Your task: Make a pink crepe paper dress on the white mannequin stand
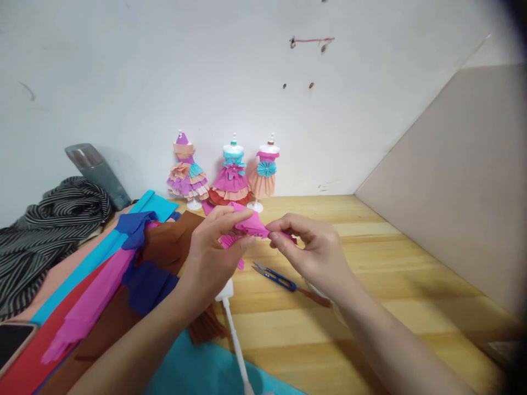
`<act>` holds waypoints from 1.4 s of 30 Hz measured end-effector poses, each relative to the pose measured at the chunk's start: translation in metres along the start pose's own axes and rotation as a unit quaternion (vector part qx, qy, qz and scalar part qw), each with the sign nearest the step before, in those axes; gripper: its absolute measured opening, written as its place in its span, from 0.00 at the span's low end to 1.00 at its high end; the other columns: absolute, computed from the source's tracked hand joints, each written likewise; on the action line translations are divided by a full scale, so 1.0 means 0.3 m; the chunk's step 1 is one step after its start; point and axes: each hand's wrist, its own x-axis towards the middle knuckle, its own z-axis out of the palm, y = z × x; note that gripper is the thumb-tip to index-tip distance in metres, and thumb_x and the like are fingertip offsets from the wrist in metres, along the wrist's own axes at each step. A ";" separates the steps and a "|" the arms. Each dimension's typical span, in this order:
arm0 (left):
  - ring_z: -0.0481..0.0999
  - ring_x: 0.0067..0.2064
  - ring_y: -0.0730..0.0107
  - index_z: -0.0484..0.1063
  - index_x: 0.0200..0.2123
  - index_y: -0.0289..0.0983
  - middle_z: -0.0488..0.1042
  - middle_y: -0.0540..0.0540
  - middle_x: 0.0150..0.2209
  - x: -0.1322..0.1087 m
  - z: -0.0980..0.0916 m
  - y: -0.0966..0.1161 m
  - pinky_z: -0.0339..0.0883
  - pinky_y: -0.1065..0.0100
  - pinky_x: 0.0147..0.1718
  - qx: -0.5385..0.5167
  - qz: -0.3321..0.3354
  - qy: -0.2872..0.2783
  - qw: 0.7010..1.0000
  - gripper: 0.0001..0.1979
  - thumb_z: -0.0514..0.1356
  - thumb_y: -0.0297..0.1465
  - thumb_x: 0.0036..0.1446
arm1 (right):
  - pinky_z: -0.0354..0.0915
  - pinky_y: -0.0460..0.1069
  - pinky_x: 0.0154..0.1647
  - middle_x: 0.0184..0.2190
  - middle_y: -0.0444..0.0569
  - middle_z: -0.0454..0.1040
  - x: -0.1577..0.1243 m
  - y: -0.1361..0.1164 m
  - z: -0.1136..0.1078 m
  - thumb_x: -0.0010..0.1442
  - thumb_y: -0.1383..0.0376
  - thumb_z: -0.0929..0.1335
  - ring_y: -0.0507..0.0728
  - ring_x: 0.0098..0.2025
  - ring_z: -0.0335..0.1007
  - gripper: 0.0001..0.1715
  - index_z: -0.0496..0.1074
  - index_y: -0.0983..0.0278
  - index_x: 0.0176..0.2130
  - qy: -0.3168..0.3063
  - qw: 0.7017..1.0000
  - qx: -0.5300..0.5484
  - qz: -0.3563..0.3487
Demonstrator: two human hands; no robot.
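Note:
A piece of pink crepe paper (252, 224) stretches between my two hands above the table. My left hand (216, 238) is closed on its wider, folded part, with the thumb below and the fingers over the top. At the narrow, gathered end, my right hand (310, 244) pinches the paper between thumb and forefinger. More pink, frilled paper hangs below and behind my left fingers. Blue-handled thread snips (276, 277) lie on the wood under my right hand, their blades pointing left. Part of a pale item under my right wrist is hidden.
Three small dress forms (233, 170) in paper dresses stand by the wall. Coloured crepe paper (94, 296) is heaped at left, beside striped cloth (53, 219), a leaning bottle (99, 173) and a phone (15, 345). A white cable (235, 340) crosses the turquoise sheet (189, 367).

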 end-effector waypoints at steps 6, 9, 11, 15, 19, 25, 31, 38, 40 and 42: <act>0.76 0.28 0.74 0.76 0.46 0.36 0.78 0.50 0.28 0.012 -0.011 0.031 0.72 0.73 0.27 -0.063 -0.177 -0.042 0.981 0.18 0.67 0.26 0.49 | 0.67 0.48 0.27 0.24 0.44 0.75 0.003 0.015 0.009 0.57 0.68 0.68 0.52 0.25 0.72 0.09 0.77 0.65 0.39 -0.011 0.988 0.134 0.073; 0.74 0.22 0.75 0.74 0.45 0.33 0.75 0.52 0.23 0.024 -0.022 0.050 0.69 0.74 0.21 -0.113 -0.240 -0.073 0.962 0.19 0.67 0.27 0.47 | 0.68 0.48 0.27 0.24 0.44 0.75 0.007 0.019 0.010 0.56 0.68 0.69 0.52 0.25 0.72 0.09 0.77 0.64 0.39 -0.015 0.979 0.183 0.085; 0.73 0.20 0.76 0.73 0.43 0.32 0.75 0.53 0.21 0.029 -0.027 0.059 0.68 0.74 0.20 -0.131 -0.256 -0.087 0.954 0.18 0.67 0.28 0.47 | 0.68 0.47 0.26 0.24 0.44 0.76 0.008 0.020 0.010 0.55 0.68 0.69 0.52 0.25 0.73 0.08 0.77 0.64 0.38 -0.019 0.978 0.190 0.085; 0.73 0.19 0.76 0.71 0.39 0.32 0.76 0.52 0.21 0.033 -0.031 0.064 0.68 0.75 0.19 -0.137 -0.269 -0.091 0.949 0.16 0.68 0.29 0.46 | 0.68 0.47 0.26 0.26 0.45 0.78 0.007 0.024 0.007 0.56 0.68 0.69 0.52 0.25 0.74 0.07 0.78 0.64 0.37 -0.022 0.986 0.156 0.061; 0.73 0.18 0.76 0.70 0.37 0.33 0.76 0.52 0.21 0.034 -0.030 0.064 0.68 0.76 0.19 -0.120 -0.279 -0.092 0.948 0.14 0.67 0.30 0.46 | 0.68 0.49 0.28 0.27 0.47 0.79 0.006 0.026 0.003 0.58 0.69 0.68 0.53 0.27 0.74 0.07 0.78 0.64 0.37 -0.020 0.995 0.095 0.021; 0.74 0.18 0.75 0.68 0.37 0.34 0.76 0.53 0.20 0.036 -0.029 0.065 0.67 0.76 0.19 -0.113 -0.294 -0.096 0.944 0.15 0.68 0.31 0.46 | 0.68 0.49 0.31 0.30 0.48 0.79 0.006 0.011 -0.001 0.59 0.73 0.67 0.53 0.30 0.73 0.10 0.78 0.63 0.38 -0.018 0.999 0.020 -0.042; 0.76 0.20 0.72 0.67 0.29 0.35 0.76 0.52 0.20 0.034 -0.018 0.060 0.69 0.74 0.19 -0.128 -0.275 -0.078 0.950 0.12 0.67 0.33 0.47 | 0.67 0.48 0.29 0.29 0.48 0.78 0.004 0.011 0.001 0.59 0.74 0.67 0.53 0.29 0.72 0.10 0.77 0.64 0.38 -0.008 0.996 -0.002 -0.084; 0.77 0.22 0.71 0.69 0.28 0.34 0.75 0.51 0.20 0.026 -0.019 0.047 0.71 0.72 0.21 -0.117 -0.240 -0.087 0.960 0.10 0.67 0.33 0.49 | 0.67 0.47 0.28 0.27 0.47 0.77 0.005 0.008 0.000 0.60 0.74 0.67 0.53 0.28 0.72 0.09 0.76 0.64 0.35 0.002 0.995 -0.024 -0.098; 0.78 0.24 0.70 0.72 0.31 0.34 0.77 0.50 0.23 0.023 -0.017 0.046 0.72 0.71 0.23 -0.124 -0.227 -0.093 0.961 0.08 0.67 0.31 0.49 | 0.67 0.47 0.29 0.27 0.47 0.77 0.007 0.002 -0.003 0.60 0.73 0.66 0.53 0.27 0.72 0.08 0.75 0.63 0.34 0.006 0.995 -0.029 -0.096; 0.78 0.25 0.70 0.74 0.33 0.35 0.79 0.48 0.27 0.021 -0.014 0.045 0.73 0.70 0.25 -0.135 -0.217 -0.097 0.962 0.07 0.67 0.30 0.49 | 0.68 0.48 0.30 0.27 0.47 0.77 0.008 -0.004 -0.005 0.60 0.73 0.66 0.53 0.28 0.72 0.09 0.75 0.63 0.33 0.005 0.995 -0.034 -0.091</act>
